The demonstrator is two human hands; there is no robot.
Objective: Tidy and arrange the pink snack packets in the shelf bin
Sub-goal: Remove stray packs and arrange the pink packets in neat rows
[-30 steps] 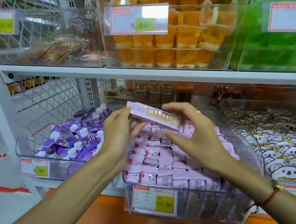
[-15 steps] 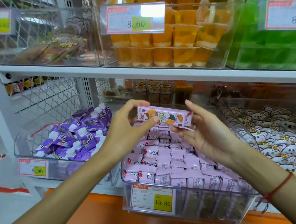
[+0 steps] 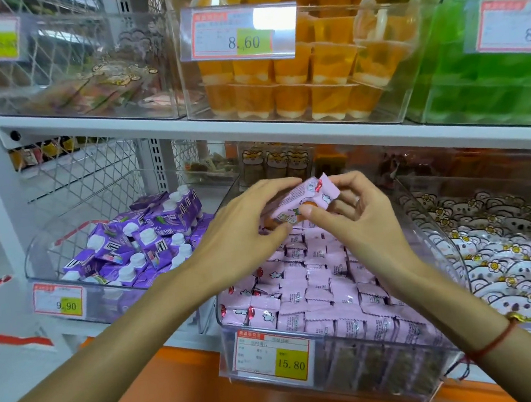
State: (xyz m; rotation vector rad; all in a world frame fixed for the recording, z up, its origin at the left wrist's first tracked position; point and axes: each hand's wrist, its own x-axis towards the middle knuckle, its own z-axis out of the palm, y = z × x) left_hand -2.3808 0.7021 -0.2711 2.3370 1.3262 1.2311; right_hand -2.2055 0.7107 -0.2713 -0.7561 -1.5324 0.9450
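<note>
Both hands hold one pink packet (image 3: 303,202) in the air, above the back rows of the clear shelf bin (image 3: 339,375). The left hand (image 3: 244,225) curls its fingers (image 3: 275,183) over the packet's top edge, with the thumb beneath its lower corner. The right hand (image 3: 353,215) pinches the other end, thumb (image 3: 315,210) on the printed face and the curled fingers behind. The packet is tilted, its far end higher than the end under the left thumb.

The step in hand looks like turning this packet to match the others before it goes down. The pink packets (image 3: 314,287) already in the bin lie in overlapping rows below the wrists, so it should be levelled and squared to those rows first. It should go into a gap near the back, straight below the fingers, edge first, not dropped flat. A light grip avoids crushing the wrapper. Letting go with one hand at a time keeps the neighbouring packets from being nudged out of line.
</note>
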